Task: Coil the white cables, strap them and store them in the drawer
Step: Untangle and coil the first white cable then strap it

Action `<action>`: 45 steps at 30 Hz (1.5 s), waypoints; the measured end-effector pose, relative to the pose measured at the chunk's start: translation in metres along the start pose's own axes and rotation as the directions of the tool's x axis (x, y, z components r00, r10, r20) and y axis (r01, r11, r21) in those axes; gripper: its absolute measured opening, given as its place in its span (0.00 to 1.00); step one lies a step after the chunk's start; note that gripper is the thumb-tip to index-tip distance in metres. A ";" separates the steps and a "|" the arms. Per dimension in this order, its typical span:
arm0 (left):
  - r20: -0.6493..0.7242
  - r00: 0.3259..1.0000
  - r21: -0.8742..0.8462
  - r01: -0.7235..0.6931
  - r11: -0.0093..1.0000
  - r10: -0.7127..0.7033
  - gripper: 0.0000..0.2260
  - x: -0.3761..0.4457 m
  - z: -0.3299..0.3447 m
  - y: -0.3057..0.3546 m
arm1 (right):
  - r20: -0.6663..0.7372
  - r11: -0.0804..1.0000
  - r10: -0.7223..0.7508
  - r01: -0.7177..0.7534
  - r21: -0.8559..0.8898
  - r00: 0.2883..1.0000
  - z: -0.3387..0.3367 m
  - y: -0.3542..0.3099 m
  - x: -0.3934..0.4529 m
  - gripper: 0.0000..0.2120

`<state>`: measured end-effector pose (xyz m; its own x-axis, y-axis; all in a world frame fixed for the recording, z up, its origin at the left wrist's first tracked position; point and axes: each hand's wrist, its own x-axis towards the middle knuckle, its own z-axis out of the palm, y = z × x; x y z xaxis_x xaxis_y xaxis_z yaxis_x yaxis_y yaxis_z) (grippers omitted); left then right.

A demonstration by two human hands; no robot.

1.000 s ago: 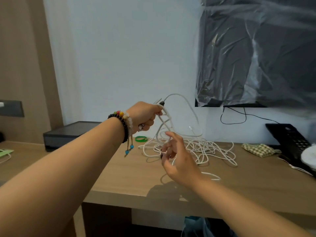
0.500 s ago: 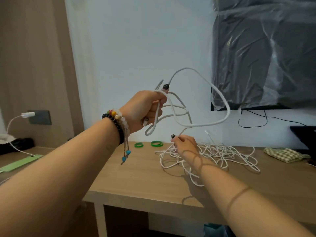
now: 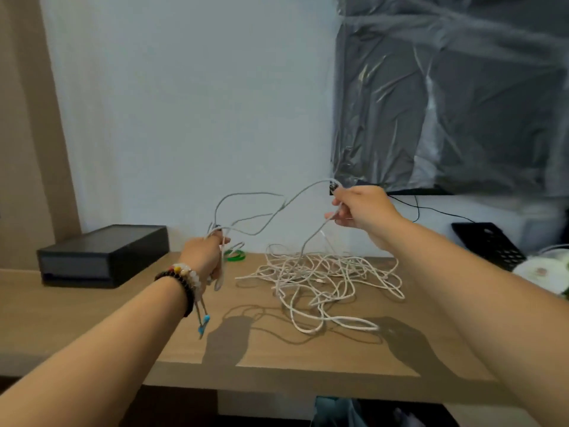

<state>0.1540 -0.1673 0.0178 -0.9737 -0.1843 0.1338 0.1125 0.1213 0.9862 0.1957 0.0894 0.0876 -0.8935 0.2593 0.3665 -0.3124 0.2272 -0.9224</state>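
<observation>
The left hand [image 3: 205, 253] grips a few finished loops of white cable [image 3: 255, 221] above the tabletop [image 3: 123, 318]. The right hand [image 3: 358, 208] pinches the same cable further along, raised near the wall. The rest lies tangled in a pile [image 3: 323, 278] beside green straps [image 3: 235, 255]. I think each new loop should match the others, with slack shaken free from the pile first.

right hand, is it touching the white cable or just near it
Touching. The head view shows the right hand raised above the desk, its fingers pinching a strand of the white cable that runs down to the tangle.
</observation>
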 end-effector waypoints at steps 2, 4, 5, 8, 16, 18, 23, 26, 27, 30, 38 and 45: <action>0.050 0.997 -0.044 0.062 0.997 -0.060 0.13 0.005 0.018 -0.019 | 0.007 0.999 0.010 -0.010 0.031 1.000 -0.015 -0.005 -0.005 0.13; 0.060 0.994 -0.043 0.096 0.994 -0.093 0.15 0.005 0.037 -0.035 | -0.002 1.000 0.025 -0.025 0.019 1.000 -0.028 -0.004 -0.011 0.12; 0.053 0.994 -0.014 0.093 0.996 -0.092 0.17 0.003 0.047 -0.041 | -0.013 0.999 0.033 -0.033 0.012 0.999 -0.033 -0.001 -0.014 0.12; 0.022 1.000 0.046 -0.021 0.999 0.020 0.15 -0.008 0.076 -0.051 | -0.085 0.996 0.085 -0.085 0.009 0.993 -0.044 0.021 -0.019 0.11; 0.299 0.893 0.331 -0.427 0.841 0.336 0.10 -0.027 0.119 -0.089 | -0.094 0.879 0.414 -0.371 0.300 0.905 -0.005 0.141 -0.069 0.09; 0.344 0.889 0.417 -0.434 0.799 0.303 0.11 -0.019 0.120 -0.100 | -0.050 0.889 0.413 -0.390 0.239 0.909 0.011 0.167 -0.077 0.09; 0.308 0.895 0.548 -0.444 0.709 0.323 0.12 0.013 0.133 -0.114 | -0.087 0.952 0.306 -0.303 0.047 0.948 0.015 0.195 -0.040 0.13; 0.317 0.900 0.580 -0.434 0.689 0.299 0.12 0.040 0.146 -0.117 | -0.135 0.960 0.269 -0.277 -0.044 0.954 0.004 0.214 0.001 0.13; 0.313 0.904 0.587 -0.426 0.689 0.292 0.10 0.050 0.151 -0.119 | -0.146 0.959 0.262 -0.274 -0.069 0.954 0.000 0.221 0.014 0.13; 0.309 0.904 0.576 -0.424 0.698 0.294 0.04 0.075 0.165 -0.122 | -0.159 0.964 0.261 -0.266 -0.009 0.952 -0.011 0.236 0.048 0.12; 0.435 0.863 0.010 -0.292 0.956 0.258 0.07 0.090 0.172 -0.112 | -0.248 0.963 0.069 -0.129 -0.236 0.966 -0.071 0.246 0.081 0.11; 0.672 0.721 -0.263 0.021 0.965 0.168 0.12 0.079 0.167 -0.100 | 0.140 0.826 0.254 -0.140 -0.546 0.957 -0.108 0.222 0.074 0.10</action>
<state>0.0326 -0.0307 -0.0865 -0.8165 0.5429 0.1967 0.1406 -0.1434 0.9796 0.0949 0.2610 -0.0772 -0.9796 0.1748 0.0994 0.0427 0.6638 -0.7467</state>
